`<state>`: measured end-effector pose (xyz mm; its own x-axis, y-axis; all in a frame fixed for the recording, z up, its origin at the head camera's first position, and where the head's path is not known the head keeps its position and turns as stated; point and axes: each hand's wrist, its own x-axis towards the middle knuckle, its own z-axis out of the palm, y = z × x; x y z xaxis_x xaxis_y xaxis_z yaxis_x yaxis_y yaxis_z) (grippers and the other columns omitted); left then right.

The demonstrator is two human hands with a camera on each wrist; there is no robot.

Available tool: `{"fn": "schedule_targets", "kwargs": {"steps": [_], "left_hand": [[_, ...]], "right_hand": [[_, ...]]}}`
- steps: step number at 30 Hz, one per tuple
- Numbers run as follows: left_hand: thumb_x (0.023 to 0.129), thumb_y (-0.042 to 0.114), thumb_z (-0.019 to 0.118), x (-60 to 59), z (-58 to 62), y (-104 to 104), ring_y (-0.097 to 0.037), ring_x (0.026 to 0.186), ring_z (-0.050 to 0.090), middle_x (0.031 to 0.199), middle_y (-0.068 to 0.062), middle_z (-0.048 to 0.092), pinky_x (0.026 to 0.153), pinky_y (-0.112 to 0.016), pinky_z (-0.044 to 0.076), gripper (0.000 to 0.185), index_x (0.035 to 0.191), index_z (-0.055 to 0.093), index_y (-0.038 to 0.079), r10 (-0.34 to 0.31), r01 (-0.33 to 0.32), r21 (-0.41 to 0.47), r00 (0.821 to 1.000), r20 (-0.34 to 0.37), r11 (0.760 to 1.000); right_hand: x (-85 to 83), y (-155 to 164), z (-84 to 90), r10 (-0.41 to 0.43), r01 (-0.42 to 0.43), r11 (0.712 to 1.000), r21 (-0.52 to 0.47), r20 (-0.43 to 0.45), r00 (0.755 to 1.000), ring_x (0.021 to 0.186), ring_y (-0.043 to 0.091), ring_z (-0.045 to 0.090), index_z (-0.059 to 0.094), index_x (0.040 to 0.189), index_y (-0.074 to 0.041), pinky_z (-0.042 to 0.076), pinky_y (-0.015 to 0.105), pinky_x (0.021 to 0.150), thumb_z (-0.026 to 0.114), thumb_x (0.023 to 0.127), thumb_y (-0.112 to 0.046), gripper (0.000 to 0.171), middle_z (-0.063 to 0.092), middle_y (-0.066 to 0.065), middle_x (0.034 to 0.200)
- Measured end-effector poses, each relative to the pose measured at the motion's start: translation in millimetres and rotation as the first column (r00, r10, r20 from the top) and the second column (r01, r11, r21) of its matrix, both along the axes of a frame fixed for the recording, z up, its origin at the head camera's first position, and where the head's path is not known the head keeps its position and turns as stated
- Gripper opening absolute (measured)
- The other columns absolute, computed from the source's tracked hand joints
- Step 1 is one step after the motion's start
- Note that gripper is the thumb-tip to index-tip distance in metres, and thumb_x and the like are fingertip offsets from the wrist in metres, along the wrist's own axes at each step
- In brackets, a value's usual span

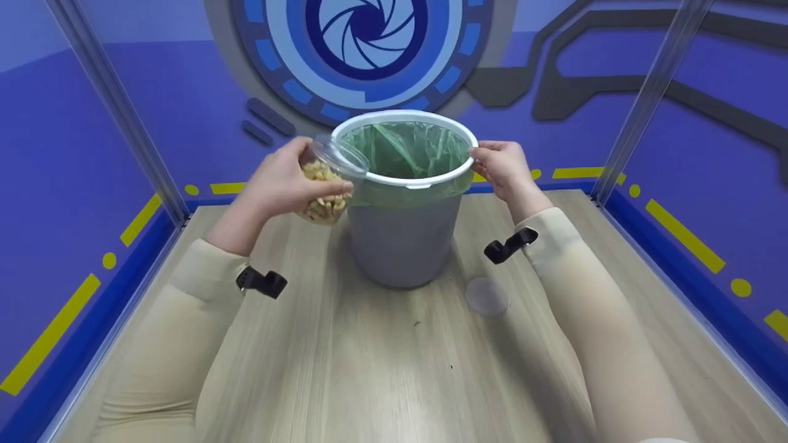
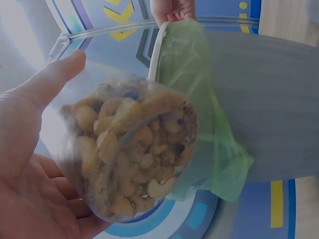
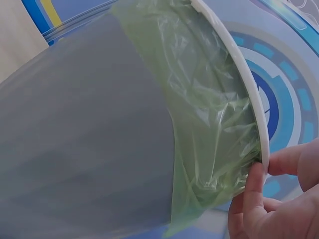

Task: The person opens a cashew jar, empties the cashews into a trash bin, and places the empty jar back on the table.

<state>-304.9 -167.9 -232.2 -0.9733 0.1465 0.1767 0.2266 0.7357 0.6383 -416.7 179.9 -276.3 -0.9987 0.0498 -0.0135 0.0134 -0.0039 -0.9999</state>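
My left hand [image 1: 283, 181] grips a clear plastic jar [image 1: 332, 161] of cashews [image 1: 325, 200], thumb on the near side. The jar has no lid on it and leans slightly toward a grey trash bin [image 1: 403, 240], its mouth beside the bin's left rim. In the left wrist view the cashews [image 2: 134, 154] lie against the jar's bottom and side. My right hand [image 1: 502, 166] pinches the bin's white rim [image 1: 418, 183] on the right, thumb and fingers on either side of it. A green bag [image 3: 199, 99] lines the bin and folds over its outside.
A round translucent lid [image 1: 486, 296] lies on the wooden table [image 1: 381, 363], right of the bin's base. Small dark specks dot the tabletop. Blue printed panels [image 1: 178, 111] with metal corner posts [image 1: 652, 80] stand at the back and both sides.
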Motion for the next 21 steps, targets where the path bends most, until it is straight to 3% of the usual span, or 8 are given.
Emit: {"fn": "schedule_targets", "kwargs": {"steps": [6, 10, 15, 21], "left_hand": [[0.074, 0.065, 0.083, -12.7, 22.2, -1, -0.030, 0.120, 0.053, 0.136, -0.017, 0.055, 0.104, -0.049, 0.049, 0.099, 0.144, 0.043, 0.007, 0.078, -0.077, -0.040, 0.997, 0.027, 0.996], [0.077, 0.062, 0.083, -23.8, 32.2, 3, -0.032, 0.124, 0.053, 0.140, -0.018, 0.054, 0.107, -0.050, 0.049, 0.101, 0.149, 0.038, 0.006, 0.103, -0.099, -0.098, 0.994, 0.037, 0.990], [0.080, 0.054, 0.083, -37.0, 39.4, 13, -0.032, 0.126, 0.054, 0.141, -0.018, 0.054, 0.108, -0.049, 0.049, 0.100, 0.153, 0.035, 0.006, 0.111, -0.109, -0.168, 0.994, -0.001, 0.980], [0.082, 0.053, 0.082, -52.2, 44.6, 27, -0.038, 0.134, 0.047, 0.144, -0.018, 0.052, 0.116, -0.054, 0.038, 0.100, 0.156, 0.033, 0.006, 0.115, -0.136, -0.335, 0.990, -0.081, 0.932]], "right_hand": [[0.4, 0, 1.0, -0.003, 0.003, 0.999, 0.034, 0.000, 1.000, 0.120, 0.022, 0.059, 0.047, 0.148, 0.009, 0.054, 0.012, 0.080, 0.055, 0.103, -0.006, 0.048, 0.050, 0.023, 0.152], [0.8, 1, 1.4, -0.004, 0.004, 1.000, 0.022, 0.001, 1.000, 0.120, 0.022, 0.059, 0.048, 0.147, 0.009, 0.055, 0.012, 0.080, 0.055, 0.103, -0.005, 0.047, 0.050, 0.023, 0.152], [1.0, 1, 1.1, -0.010, 0.010, 1.000, 0.006, -0.002, 1.000, 0.117, 0.022, 0.059, 0.048, 0.147, 0.010, 0.054, 0.012, 0.078, 0.055, 0.102, -0.003, 0.047, 0.051, 0.024, 0.151], [0.7, 0, 0.5, -0.004, 0.004, 1.000, -0.009, -0.004, 1.000, 0.118, 0.022, 0.060, 0.047, 0.147, 0.010, 0.054, 0.012, 0.077, 0.056, 0.102, -0.003, 0.048, 0.050, 0.024, 0.151]]}}
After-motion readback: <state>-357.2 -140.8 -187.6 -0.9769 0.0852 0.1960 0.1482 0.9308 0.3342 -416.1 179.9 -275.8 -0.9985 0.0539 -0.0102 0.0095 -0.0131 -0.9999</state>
